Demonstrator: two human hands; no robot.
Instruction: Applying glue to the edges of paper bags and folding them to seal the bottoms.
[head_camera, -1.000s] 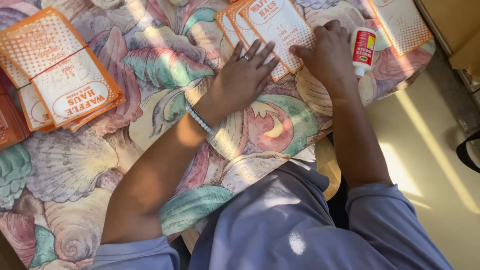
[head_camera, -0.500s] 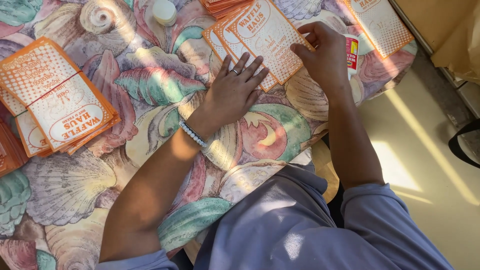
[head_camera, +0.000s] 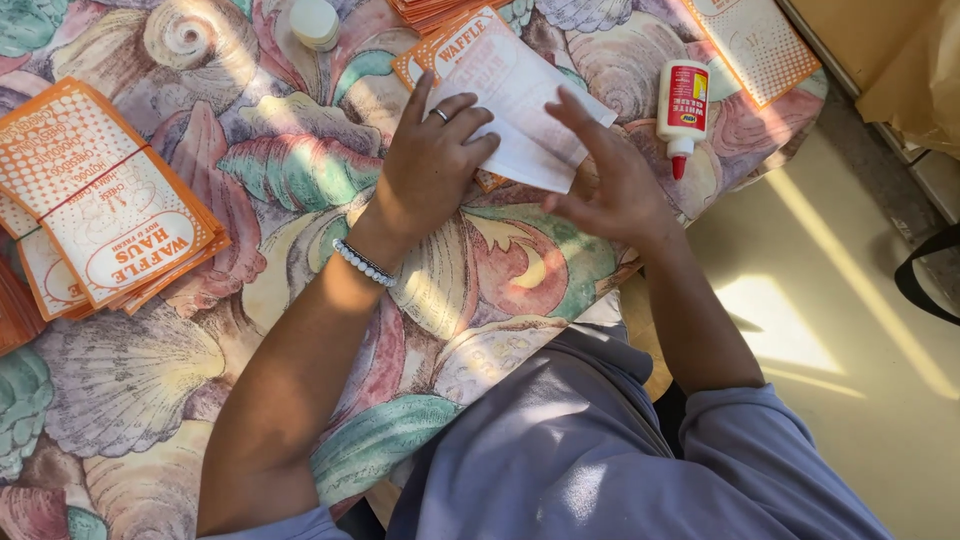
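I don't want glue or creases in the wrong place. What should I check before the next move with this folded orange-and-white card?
1. Left hand pins the card down: ok, fingers lie flat on it.
2. Right hand free: ok, open, holds nothing, fingertips at the card's white flap.
3. Glue bottle within reach: ok, it lies on the shell-print cloth right of the card.
4. Glue bottle capped: ok, red tip seems on.
5. Glue already on the flap: cannot tell.
6. Banded stack of cards clear of the work: ok, far left.
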